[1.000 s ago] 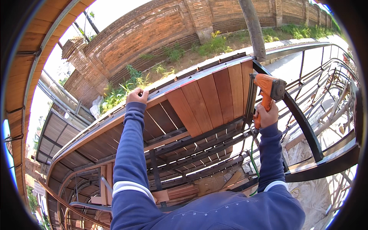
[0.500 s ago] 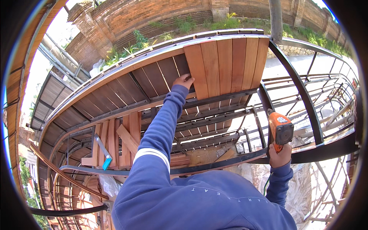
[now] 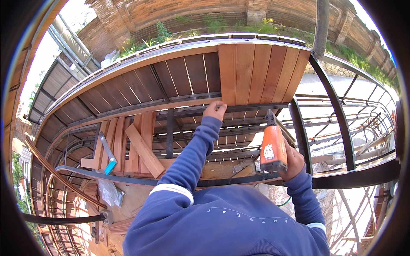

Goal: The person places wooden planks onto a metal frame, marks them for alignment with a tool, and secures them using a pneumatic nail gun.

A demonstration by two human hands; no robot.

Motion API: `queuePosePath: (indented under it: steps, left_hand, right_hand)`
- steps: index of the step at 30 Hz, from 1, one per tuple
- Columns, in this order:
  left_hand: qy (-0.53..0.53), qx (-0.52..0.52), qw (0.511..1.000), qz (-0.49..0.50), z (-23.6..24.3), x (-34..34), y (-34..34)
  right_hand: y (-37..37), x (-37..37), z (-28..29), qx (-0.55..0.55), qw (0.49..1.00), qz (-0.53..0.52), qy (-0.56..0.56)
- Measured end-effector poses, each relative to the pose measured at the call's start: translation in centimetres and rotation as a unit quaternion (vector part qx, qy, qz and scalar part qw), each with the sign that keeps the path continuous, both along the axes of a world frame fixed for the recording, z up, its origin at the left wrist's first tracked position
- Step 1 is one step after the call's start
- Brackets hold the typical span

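Right hand (image 3: 294, 162), between 3 and 4 o'clock: you are holding one orange nail gun (image 3: 273, 149) in a closed grip, its dark nose pointing toward 12. Left hand (image 3: 215, 111), just off centre toward 12: you are curling the fingers near the 7 o'clock corner of the boards; whether this grip is pinching anything small, you cannot tell from here. Reddish-brown boards (image 3: 256, 74), at 1 o'clock: lying edge to edge in a row on the black metal frame (image 3: 341, 117). Loose planks (image 3: 145, 149), toward 9: one is lying aslant over others. Metal tool with teal handle (image 3: 108, 151), same direction: resting across planks. Clear plastic bag (image 3: 110, 194), at 8: lying crumpled. Brick wall (image 3: 205, 8), at 12: standing beyond the frame.
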State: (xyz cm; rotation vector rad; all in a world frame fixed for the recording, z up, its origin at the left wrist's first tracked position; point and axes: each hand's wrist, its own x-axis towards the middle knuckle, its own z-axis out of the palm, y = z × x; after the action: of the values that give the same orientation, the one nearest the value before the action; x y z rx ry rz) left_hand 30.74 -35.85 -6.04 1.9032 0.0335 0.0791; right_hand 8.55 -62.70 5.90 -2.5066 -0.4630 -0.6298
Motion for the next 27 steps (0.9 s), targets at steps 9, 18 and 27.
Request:
queuePosePath:
  steps: [9,18,27]
  left_hand:
    - [0.019,0.199,0.977,-0.078,-4.2,-22.4,5.1]
    - [-0.062,0.201,0.977,-0.034,-5.4,-22.7,6.0]
    - [-0.040,0.199,0.978,-0.043,-5.7,-22.2,5.7]
  right_hand:
    - [2.5,12.0,-10.8,-0.204,0.972,0.085,0.083]
    - [2.9,18.1,-14.4,-0.213,0.969,0.055,0.110]
    - [2.4,18.4,-15.5,-0.179,0.975,0.056,0.118]
